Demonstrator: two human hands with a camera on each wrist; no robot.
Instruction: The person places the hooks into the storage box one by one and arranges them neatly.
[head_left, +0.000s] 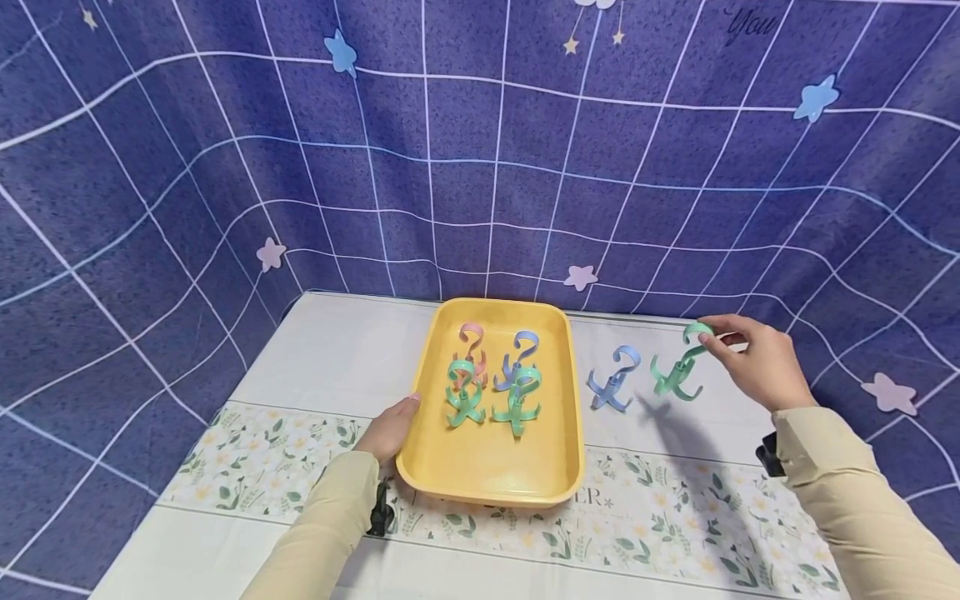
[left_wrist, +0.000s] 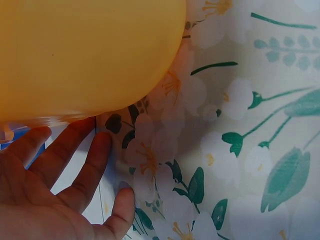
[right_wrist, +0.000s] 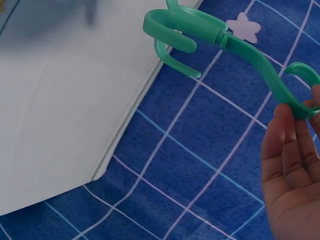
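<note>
A yellow tray (head_left: 491, 471) holds several rotating hanger hooks: a pink hook (head_left: 471, 332), a blue hook (head_left: 527, 337) and two green ones, the left green hook (head_left: 465, 404) and the right green hook (head_left: 517, 410). My left hand (head_left: 390, 429) touches the tray's left side; in the left wrist view its fingers (left_wrist: 92, 167) lie spread, fairly straight, against the outer wall. To the right of the tray, my right hand (head_left: 761, 358) pinches another green hook (head_left: 678, 375) by its curved top, its prongs hanging down above the table. Beside it another blue hook (head_left: 615, 383) stands on the table.
The white table (head_left: 337, 350) carries a floral printed band (head_left: 262, 454) across its front part. A blue curtain (head_left: 465, 183) with a grid and stars hangs behind the table and along its sides. My right hand's shadow (head_left: 697, 467) falls on the tabletop.
</note>
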